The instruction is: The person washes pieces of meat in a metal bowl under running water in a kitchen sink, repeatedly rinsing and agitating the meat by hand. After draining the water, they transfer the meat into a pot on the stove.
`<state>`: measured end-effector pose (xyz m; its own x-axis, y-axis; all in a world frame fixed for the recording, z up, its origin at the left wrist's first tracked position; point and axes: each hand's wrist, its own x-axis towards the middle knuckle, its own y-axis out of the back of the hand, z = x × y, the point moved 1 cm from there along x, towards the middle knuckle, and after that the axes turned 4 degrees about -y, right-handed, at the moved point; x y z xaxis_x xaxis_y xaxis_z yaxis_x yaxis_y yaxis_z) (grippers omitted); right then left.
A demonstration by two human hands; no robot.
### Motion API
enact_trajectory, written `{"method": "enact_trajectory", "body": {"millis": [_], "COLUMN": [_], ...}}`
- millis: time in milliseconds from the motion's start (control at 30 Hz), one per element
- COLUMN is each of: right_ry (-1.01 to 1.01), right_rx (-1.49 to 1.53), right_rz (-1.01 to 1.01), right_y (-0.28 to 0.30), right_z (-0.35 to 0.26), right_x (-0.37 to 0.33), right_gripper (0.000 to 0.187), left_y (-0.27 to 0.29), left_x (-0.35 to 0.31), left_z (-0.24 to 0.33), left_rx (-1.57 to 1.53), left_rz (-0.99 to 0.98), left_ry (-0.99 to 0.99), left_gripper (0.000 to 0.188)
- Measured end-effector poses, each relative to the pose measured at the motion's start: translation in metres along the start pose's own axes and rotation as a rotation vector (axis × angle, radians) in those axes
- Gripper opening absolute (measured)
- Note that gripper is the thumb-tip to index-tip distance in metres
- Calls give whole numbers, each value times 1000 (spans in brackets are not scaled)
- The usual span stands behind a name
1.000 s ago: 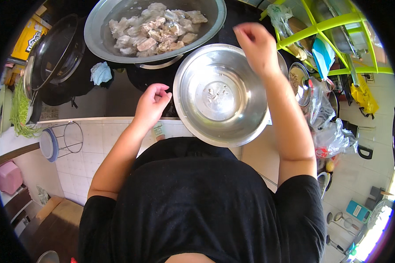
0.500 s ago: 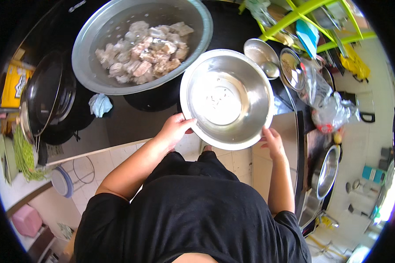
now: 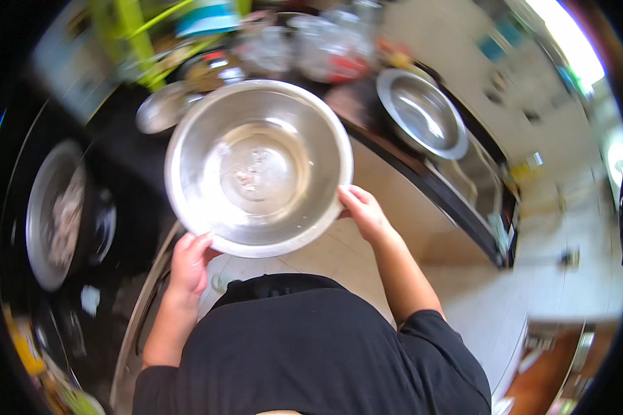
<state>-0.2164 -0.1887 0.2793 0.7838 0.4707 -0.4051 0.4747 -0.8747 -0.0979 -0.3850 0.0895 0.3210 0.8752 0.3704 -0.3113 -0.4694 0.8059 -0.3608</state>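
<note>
A wide stainless steel bowl (image 3: pixel 318 166) is held up in front of me by both hands. Small bits lie on its bottom, maybe in a little liquid. My left hand (image 3: pixel 191 263) pinches the rim at the near left, thumb uppermost. On the near right, my right hand (image 3: pixel 362 213) grips the rim the same way; the fingers under the bowl are partly hidden. Far to the left stands a large grey basin (image 3: pixel 40 228) holding chunks of pale meat (image 3: pixel 67 218). No hand touches that basin.
A second metal basin (image 3: pixel 422 114) rests on the right counter by the sink (image 3: pixel 474 183). Behind my bowl are a ladle-like metal bowl (image 3: pixel 160 109), plastic bags (image 3: pixel 325 48) and a green rack (image 3: pixel 133 34). The dark counter's edge (image 3: pixel 457 214) runs along the right.
My body and view have turned right, carrying the steel bowl away from the meat basin toward the right counter. Both hands keep their hold on the rim.
</note>
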Motion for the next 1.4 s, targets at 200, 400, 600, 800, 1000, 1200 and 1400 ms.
{"method": "enact_trajectory", "body": {"millis": [200,400,600,800,1000,1200,1400], "right_ry": [248,230,264,239,36,16,292], "right_rx": [235,429,640,485,201,-123,-1101], "right_rz": [354,679,905,1103,1226,1203,1273], "right_y": [-81,-17,28,96,114,120,199], "right_z": [52,95,118,119,104,72,25], "right_x": [-59,-137,-174,-172,-140,-52,53], "right_gripper": [30,27,38,31,25,27,45], "left_y": [62,-31,-114,-155,-169,-111,-75], "left_x": [42,50,68,109,161,218,244], "left_z": [24,-41,-84,-117,-139,-132,-124], "left_rx": [111,294,276,206,191,253,254], "left_rz": [-408,-692,-781,-827,-709,-533,-405], "left_ry": [109,326,594,688,642,487,514], "left_gripper": [27,27,18,20,17,14,19]}}
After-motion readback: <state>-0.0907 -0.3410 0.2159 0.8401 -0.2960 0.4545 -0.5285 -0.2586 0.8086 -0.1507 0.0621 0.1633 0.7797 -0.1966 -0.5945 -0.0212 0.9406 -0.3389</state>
